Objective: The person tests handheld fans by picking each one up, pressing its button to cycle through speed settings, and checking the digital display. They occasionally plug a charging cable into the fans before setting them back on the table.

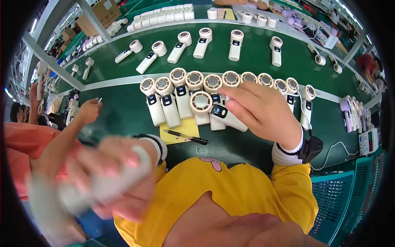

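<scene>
Along the green tabletop [123,109], the left hand [111,154], lower left, wraps its fingers round a blurred pale fan [107,185]; the right hand [267,109] overlaps a white fan [220,112] near centre, grip unclear; likely light, stiff, slick, best held by the handle [235,122]

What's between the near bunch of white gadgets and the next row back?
A pale rail runs between the near gadgets and the next row, in the head view.

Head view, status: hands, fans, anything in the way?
Left hand gripping a blurred fan. Right hand over fan row, grip unclear. Pen on yellow paper, near side of row.
</scene>
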### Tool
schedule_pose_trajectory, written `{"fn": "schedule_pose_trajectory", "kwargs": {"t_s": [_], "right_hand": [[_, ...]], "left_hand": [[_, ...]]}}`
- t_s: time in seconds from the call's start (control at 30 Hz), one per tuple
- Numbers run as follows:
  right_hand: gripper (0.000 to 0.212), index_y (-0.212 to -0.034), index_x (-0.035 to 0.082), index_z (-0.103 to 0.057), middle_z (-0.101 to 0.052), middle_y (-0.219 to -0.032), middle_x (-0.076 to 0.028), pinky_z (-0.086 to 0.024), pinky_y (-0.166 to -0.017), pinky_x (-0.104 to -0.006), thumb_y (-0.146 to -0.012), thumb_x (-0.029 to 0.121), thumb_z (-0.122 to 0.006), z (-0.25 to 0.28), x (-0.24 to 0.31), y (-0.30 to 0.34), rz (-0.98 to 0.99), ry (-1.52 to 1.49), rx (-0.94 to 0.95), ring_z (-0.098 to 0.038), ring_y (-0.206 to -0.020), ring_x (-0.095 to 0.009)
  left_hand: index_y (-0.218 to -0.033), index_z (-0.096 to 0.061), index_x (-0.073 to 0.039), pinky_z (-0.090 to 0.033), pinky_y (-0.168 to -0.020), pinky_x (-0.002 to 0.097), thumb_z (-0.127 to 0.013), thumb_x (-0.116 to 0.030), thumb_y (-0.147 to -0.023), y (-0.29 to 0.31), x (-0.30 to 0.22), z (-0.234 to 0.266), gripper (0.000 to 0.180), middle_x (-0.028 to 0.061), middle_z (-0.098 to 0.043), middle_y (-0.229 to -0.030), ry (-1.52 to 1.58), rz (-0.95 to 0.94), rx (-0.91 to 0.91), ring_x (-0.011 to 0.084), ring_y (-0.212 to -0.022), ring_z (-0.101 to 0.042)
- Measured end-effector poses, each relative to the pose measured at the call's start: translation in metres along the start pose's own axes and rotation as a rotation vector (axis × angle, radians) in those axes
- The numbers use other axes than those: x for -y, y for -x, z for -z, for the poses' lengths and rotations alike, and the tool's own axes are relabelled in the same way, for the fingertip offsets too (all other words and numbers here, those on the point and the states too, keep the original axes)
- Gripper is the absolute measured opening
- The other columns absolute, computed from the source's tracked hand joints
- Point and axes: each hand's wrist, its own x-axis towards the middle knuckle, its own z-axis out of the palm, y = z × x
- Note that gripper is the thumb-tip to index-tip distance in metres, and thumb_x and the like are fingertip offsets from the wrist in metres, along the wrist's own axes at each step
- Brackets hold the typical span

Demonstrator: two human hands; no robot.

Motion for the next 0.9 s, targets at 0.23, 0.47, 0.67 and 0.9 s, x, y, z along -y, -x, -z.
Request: {"fn": "schedule_pose_trajectory", "kwargs": {"t_s": [0.23, 0.47, 0.67, 0.9], "right_hand": [[0.01, -0.085, 0.001, -0.05, -0.05, -0.074, -0.01, -0.04, -0.055, -0.0282, -0.081, 0.01, -0.052, -0.01, -0.009, 0.001, -0.056, -0.107, -0.213, -0.05, -0.061, -0.023], [0.012, -0.082, 0.001, -0.05, -0.05, -0.072, -0.004, -0.034, -0.053, -0.0216, -0.085, 0.012, -0.049, -0.002, 0.007, 0.001, -0.19, -0.428, -0.259, -0.043, -0.059, -0.01], [0.012, -0.078, 0.003, -0.052, -0.05, -0.063, -0.006, -0.035, -0.047, -0.0231, -0.083, 0.014, -0.052, 0.005, 0.009, 0.006, -0.119, -0.612, -0.344, -0.043, -0.05, -0.013], [0.015, -0.073, 0.003, -0.052, -0.05, -0.063, -0.006, -0.034, -0.046, -0.0238, -0.082, 0.015, -0.053, 0.011, 0.008, 0.011, -0.105, -0.464, -0.248, -0.044, -0.049, -0.015]], "left_hand": [[-0.113, -0.034, -0.001, -0.046, -0.061, 0.0382, -0.052, -0.029, -0.078, 0.006, 0.025, -0.027, 0.048, 0.0119, -0.044, -0.105, 0.028, -0.053, -0.154, 0.0234, -0.072, -0.052], [-0.116, -0.029, 0.005, -0.049, -0.051, 0.029, -0.042, -0.008, -0.08, -0.017, 0.048, -0.02, 0.041, 0.0138, -0.051, -0.091, 0.3, 1.286, -0.036, 0.0202, -0.065, -0.057], [-0.119, -0.027, 0.005, -0.049, -0.051, 0.0288, -0.036, -0.002, -0.073, -0.008, 0.067, -0.036, 0.048, 0.0153, -0.051, -0.086, 0.531, 1.332, 0.124, 0.0209, -0.061, -0.057], [-0.108, -0.035, 0.007, -0.051, -0.058, 0.0333, -0.036, 0.003, -0.067, -0.014, 0.066, -0.03, 0.042, 0.0185, -0.05, -0.084, 0.424, 1.278, 0.327, 0.0276, -0.07, -0.058]]}}
